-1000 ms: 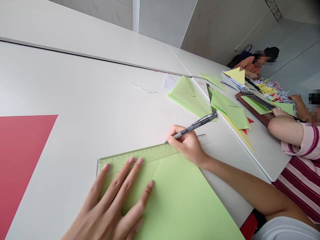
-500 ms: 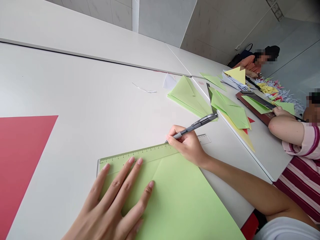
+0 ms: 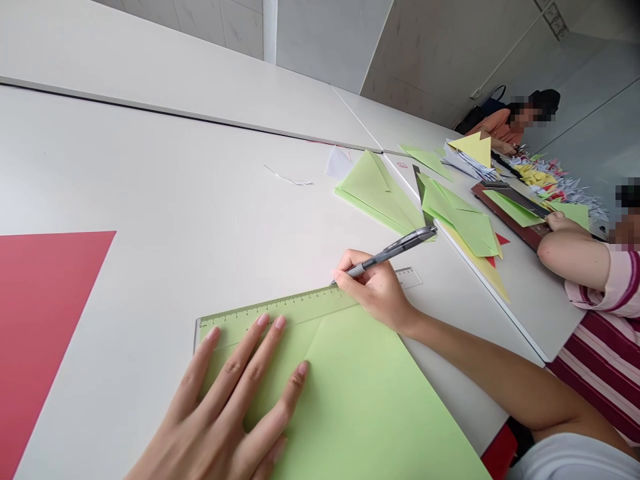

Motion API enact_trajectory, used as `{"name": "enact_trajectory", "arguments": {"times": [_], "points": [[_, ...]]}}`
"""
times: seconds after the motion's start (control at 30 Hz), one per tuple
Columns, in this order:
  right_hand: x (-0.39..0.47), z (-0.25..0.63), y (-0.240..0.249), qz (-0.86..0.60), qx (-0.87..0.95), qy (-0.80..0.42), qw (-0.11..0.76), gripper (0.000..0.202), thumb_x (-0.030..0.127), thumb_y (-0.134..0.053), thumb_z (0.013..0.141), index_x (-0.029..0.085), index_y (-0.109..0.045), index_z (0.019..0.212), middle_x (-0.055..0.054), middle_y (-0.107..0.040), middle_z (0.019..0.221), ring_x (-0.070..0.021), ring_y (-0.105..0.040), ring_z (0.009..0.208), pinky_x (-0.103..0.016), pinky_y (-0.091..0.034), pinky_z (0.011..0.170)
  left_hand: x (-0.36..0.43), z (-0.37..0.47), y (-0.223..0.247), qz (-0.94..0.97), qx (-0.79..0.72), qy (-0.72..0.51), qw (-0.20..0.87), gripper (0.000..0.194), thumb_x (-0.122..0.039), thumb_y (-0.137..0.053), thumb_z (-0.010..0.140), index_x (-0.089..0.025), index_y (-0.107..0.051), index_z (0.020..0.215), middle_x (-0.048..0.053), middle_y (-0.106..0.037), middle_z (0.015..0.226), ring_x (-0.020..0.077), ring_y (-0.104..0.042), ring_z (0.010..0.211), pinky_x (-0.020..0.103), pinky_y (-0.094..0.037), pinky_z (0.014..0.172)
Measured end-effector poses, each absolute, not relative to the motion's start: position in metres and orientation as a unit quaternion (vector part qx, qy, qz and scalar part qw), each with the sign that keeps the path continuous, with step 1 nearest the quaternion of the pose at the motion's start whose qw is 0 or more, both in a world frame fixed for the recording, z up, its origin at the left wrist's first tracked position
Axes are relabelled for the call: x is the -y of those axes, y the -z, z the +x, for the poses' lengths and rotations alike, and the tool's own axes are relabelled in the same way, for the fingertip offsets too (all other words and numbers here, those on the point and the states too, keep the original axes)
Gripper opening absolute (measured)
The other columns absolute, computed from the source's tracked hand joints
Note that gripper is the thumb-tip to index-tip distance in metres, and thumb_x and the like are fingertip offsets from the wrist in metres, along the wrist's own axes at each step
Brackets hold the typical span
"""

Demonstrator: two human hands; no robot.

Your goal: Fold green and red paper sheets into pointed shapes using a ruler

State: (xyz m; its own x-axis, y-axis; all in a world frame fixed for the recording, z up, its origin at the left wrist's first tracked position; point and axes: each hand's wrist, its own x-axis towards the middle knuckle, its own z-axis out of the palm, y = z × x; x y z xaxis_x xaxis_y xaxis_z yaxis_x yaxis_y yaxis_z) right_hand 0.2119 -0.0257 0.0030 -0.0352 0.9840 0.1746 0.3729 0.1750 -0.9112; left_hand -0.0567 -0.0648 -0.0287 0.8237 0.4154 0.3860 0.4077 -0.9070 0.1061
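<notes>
Two bare hands at one sheet: your left hand (image 3: 215,413) lies with fingers spread, grasping nothing, fingertips resting on the clear ruler (image 3: 295,309) and the green sheet (image 3: 370,393) beneath it. Your right hand (image 3: 374,297) grasps a pen (image 3: 393,251), fingers closed near its writing end. Sheet location: on the white table (image 3: 175,207), directly before you, its upper edge lying along the ruler's graduated edge; the ruler's far end projects past the sheet, beyond your right hand. Pen tip sits at the graduated edge, close to your fingertips; ink contact too small to confirm, no mark discernible. Step in hand, as judged: measuring along that edge and marking a point. Next move, as judged, calls for steady left-hand pressure so the ruler cannot slip, plus a short, light pen touch at the chosen graduation, with ruler and paper edge aligned.
</notes>
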Motion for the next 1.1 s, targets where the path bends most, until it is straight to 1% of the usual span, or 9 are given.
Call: {"name": "enact_trajectory", "arguments": {"times": [0.17, 0.37, 0.47, 0.57, 0.67, 0.83, 1.0, 1.1], "points": [[0.0257, 0.2114, -0.0029, -0.545, 0.632, -0.343, 0.431, 0.025, 0.025, -0.059, 0.085, 0.021, -0.045, 0.066, 0.006, -0.039, 0.06, -0.0089, -0.034, 0.053, -0.023, -0.028, 0.05, 0.0644, -0.0562, 0.0288, 0.954, -0.218, -0.206, 0.008, 0.054, -0.042, -0.047, 0.095, -0.032, -0.04, 0.148, 0.004, -0.029, 0.16, 0.0304, -0.021, 0.149, 0.055, 0.0, 0.124], [0.0263, 0.2113, -0.0041, -0.548, 0.632, -0.341, 0.428, 0.024, 0.024, -0.059, 0.085, 0.021, -0.045, 0.065, 0.006, -0.038, 0.06, -0.0091, -0.034, 0.054, -0.024, -0.028, 0.05, 0.0645, -0.0556, 0.0307, 0.951, -0.224, -0.214, 0.004, 0.056, -0.049, -0.049, 0.093, -0.033, -0.04, 0.147, 0.003, -0.03, 0.16, 0.0303, -0.02, 0.149, 0.054, 0.001, 0.124], [0.0262, 0.2114, -0.0037, -0.545, 0.631, -0.344, 0.432, 0.024, 0.023, -0.058, 0.085, 0.021, -0.044, 0.065, 0.006, -0.038, 0.06, -0.009, -0.034, 0.054, -0.024, -0.028, 0.05, 0.0643, -0.0552, 0.0313, 0.95, -0.227, -0.216, 0.002, 0.058, -0.049, -0.05, 0.093, -0.032, -0.04, 0.148, 0.004, -0.03, 0.16, 0.0303, -0.02, 0.149, 0.053, 0.001, 0.125], [0.0259, 0.2114, -0.0033, -0.544, 0.629, -0.347, 0.434, 0.024, 0.023, -0.058, 0.085, 0.021, -0.045, 0.065, 0.006, -0.038, 0.06, -0.0091, -0.034, 0.054, -0.024, -0.028, 0.05, 0.0637, -0.0549, 0.0313, 0.95, -0.226, -0.214, 0.002, 0.059, -0.047, -0.05, 0.093, -0.031, -0.039, 0.148, 0.005, -0.03, 0.16, 0.0302, -0.021, 0.149, 0.053, 0.001, 0.125], [0.0257, 0.2114, -0.0035, -0.55, 0.63, -0.342, 0.429, 0.024, 0.025, -0.058, 0.084, 0.021, -0.045, 0.065, 0.005, -0.04, 0.06, -0.0096, -0.035, 0.055, -0.024, -0.029, 0.051, 0.0635, -0.0548, 0.0307, 0.951, -0.225, -0.212, 0.003, 0.057, -0.044, -0.049, 0.093, -0.032, -0.038, 0.148, 0.004, -0.03, 0.16, 0.0295, -0.021, 0.149, 0.054, 0.0, 0.125], [0.0258, 0.2113, -0.004, -0.553, 0.63, -0.342, 0.424, 0.023, 0.025, -0.058, 0.084, 0.021, -0.045, 0.065, 0.006, -0.038, 0.06, -0.0095, -0.034, 0.054, -0.024, -0.028, 0.05, 0.0646, -0.0552, 0.0298, 0.951, -0.227, -0.212, 0.005, 0.057, -0.047, -0.048, 0.094, -0.033, -0.04, 0.148, 0.003, -0.029, 0.16, 0.0301, -0.02, 0.149, 0.054, -0.001, 0.125], [0.026, 0.2115, -0.0038, -0.549, 0.629, -0.347, 0.428, 0.024, 0.024, -0.058, 0.085, 0.021, -0.045, 0.065, 0.006, -0.039, 0.06, -0.0092, -0.035, 0.053, -0.024, -0.028, 0.05, 0.0654, -0.0568, 0.0295, 0.952, -0.227, -0.206, 0.003, 0.056, -0.043, -0.047, 0.095, -0.033, -0.037, 0.149, 0.003, -0.028, 0.16, 0.0296, -0.02, 0.149, 0.054, 0.0, 0.125], [0.026, 0.2118, -0.0039, -0.545, 0.631, -0.346, 0.43, 0.024, 0.022, -0.058, 0.085, 0.021, -0.045, 0.065, 0.006, -0.038, 0.06, -0.009, -0.034, 0.054, -0.024, -0.028, 0.05, 0.0658, -0.0571, 0.029, 0.952, -0.226, -0.206, 0.003, 0.057, -0.045, -0.048, 0.094, -0.032, -0.038, 0.148, 0.004, -0.028, 0.161, 0.0302, -0.02, 0.149, 0.054, 0.0, 0.125]]}}
